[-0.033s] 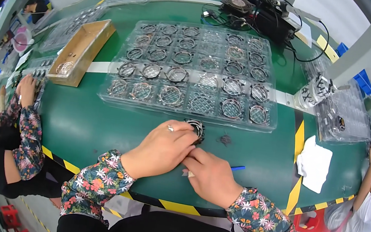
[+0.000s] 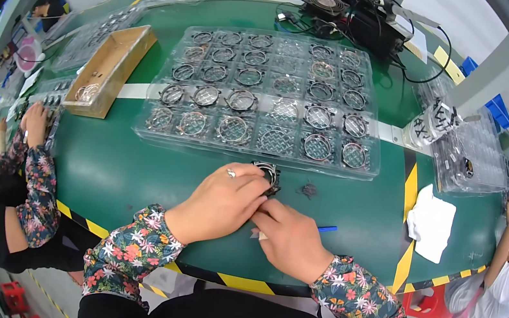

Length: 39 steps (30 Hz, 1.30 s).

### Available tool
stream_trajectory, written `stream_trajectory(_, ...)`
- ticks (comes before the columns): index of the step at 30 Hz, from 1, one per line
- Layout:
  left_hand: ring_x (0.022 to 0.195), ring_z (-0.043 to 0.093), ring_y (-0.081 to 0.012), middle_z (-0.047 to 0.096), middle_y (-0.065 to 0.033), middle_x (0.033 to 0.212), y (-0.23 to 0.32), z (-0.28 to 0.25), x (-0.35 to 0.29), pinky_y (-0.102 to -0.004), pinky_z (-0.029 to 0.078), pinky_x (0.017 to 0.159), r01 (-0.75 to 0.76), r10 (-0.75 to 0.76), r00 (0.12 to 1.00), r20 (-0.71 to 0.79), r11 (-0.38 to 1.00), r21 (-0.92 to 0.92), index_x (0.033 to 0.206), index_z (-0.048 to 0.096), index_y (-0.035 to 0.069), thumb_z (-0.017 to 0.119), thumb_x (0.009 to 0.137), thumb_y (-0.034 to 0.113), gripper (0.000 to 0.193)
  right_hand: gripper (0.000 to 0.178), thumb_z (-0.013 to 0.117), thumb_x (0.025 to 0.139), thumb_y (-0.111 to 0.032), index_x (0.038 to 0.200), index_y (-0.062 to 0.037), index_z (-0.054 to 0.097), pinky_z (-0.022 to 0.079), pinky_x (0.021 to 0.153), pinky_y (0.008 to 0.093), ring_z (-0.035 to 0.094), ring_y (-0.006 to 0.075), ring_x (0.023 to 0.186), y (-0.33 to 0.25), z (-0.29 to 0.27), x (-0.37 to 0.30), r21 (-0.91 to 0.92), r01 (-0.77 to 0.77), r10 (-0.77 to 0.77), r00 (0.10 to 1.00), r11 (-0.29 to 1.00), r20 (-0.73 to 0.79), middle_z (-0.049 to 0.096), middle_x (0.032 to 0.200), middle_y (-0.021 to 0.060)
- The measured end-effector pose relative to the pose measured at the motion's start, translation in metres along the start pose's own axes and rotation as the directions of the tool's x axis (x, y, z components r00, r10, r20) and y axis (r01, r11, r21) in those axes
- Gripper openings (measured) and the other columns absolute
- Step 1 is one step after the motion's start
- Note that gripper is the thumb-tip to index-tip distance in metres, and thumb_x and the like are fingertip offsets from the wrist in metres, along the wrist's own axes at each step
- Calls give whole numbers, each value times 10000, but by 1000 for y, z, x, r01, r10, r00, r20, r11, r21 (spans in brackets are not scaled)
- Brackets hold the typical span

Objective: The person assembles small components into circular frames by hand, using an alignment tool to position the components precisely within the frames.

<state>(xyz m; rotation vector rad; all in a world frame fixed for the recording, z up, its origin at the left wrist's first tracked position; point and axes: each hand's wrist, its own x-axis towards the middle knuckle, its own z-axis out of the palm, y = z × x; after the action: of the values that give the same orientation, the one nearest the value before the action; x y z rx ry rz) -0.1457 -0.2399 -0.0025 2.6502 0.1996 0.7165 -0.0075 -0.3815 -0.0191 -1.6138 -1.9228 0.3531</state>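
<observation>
My left hand (image 2: pixel 219 203), with a ring on one finger, is closed over a small round black part (image 2: pixel 270 174) with a silvery loop, whose lower side the fingers cover. Against it, my right hand (image 2: pixel 295 243) has its thumb and fingers pinched together at the part's near edge. What its fingertips grip is hidden; a small pale tip (image 2: pixel 262 235) shows under them. A blue pen-like stick (image 2: pixel 327 229) pokes out beyond the right hand. On the green table (image 2: pixel 116 172), just right of the part, lies a small dark tangled clump (image 2: pixel 309 190).
A clear compartment tray (image 2: pixel 255 152) of round frames lies ahead. Left of it stands a wooden box (image 2: pixel 89 106) with wire loops. At right are a white cloth (image 2: pixel 430 226), a white tub (image 2: pixel 425 127) and stacked trays (image 2: pixel 472 160). Black equipment (image 2: pixel 367 28) stands behind. Co-workers sit either side.
Both hands keep their place around the round part, with only a slight shift of the fingers. The whole view has moved very slightly.
</observation>
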Motion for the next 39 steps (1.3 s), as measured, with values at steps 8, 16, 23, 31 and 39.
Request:
stream_trajectory(8,1052,666,-351,694,-169,1057,-1,-18,-5,-421,560,862,-3,0,986,-166,1000,-15,1018,650,-10,725,776,-43,255,367,668,726,7,1087,-63,667,565,773,384,660,296,934,-4,1,7,-41,-68,66,997,997,-41,613,1223,83)
stream_trajectory(16,1052,657,-317,666,-135,1015,18,-23,-43,-427,606,829,-278,270,959,84,954,114,975,664,-30,766,722,30,279,174,623,770,24,925,-35,676,555,756,408,668,322,900,18,-33,4,81,-40,40,999,996,-9,669,1026,115)
stream_trajectory(23,1072,600,-345,583,-158,1117,12,-22,-42,-420,550,873,-112,143,965,218,982,-151,1074,629,-21,820,743,146,418,175,632,742,46,894,-38,657,512,652,404,640,344,774,17,-43,4,8,-188,188,982,982,-27,629,872,116)
stream_trajectory(31,1025,587,-355,578,-158,1149,18,-18,-45,-437,512,882,134,-106,974,200,982,-135,1258,561,-20,906,659,328,774,189,713,760,26,934,-20,660,502,638,380,628,321,750,9,-38,3,102,-193,196,980,976,-23,626,867,117)
stream_trajectory(39,1004,587,-344,598,-157,1148,17,-9,-47,-430,500,879,154,-135,981,142,980,-127,1273,564,-15,893,668,290,753,181,739,785,-2,945,4,657,496,623,363,626,307,727,5,-36,1,155,-236,241,970,959,-13,626,866,126)
